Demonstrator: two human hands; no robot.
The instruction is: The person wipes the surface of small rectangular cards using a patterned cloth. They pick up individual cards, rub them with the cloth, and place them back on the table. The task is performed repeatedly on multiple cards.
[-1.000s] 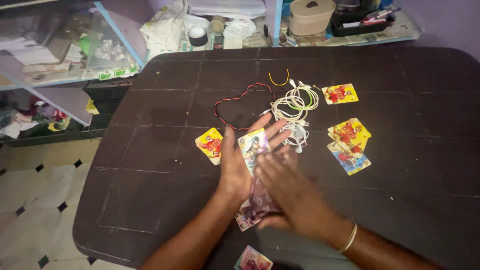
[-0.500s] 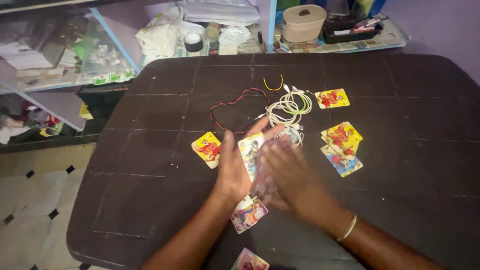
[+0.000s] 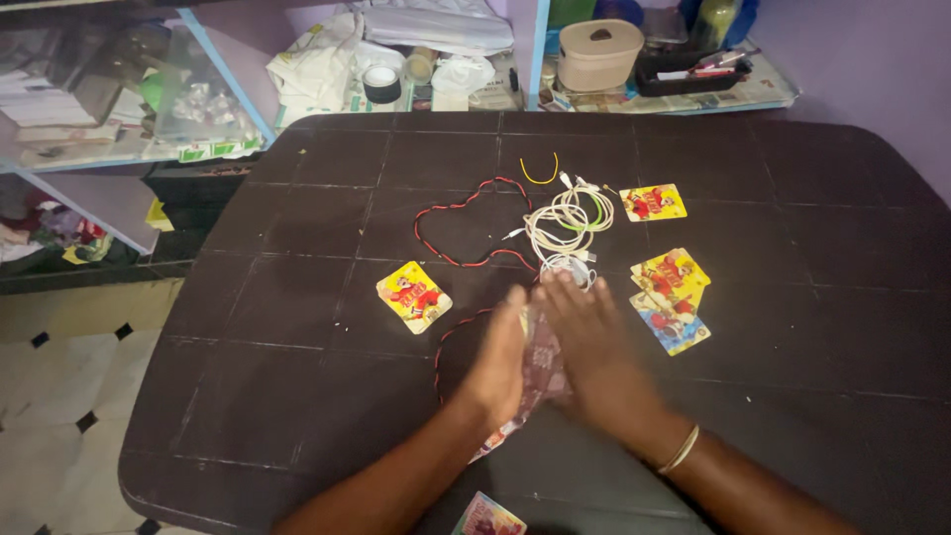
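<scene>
Both hands press card stack (blurred), seemingly lengthwise away.

White cable coil, red-black wire, beige lidded box on shelf

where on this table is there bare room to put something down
The right part of the dark table is bare beyond the card pile. The left part is bare beyond the lone yellow card. The middle is crowded: white cables, red-black wire, both hands on cards.
</scene>
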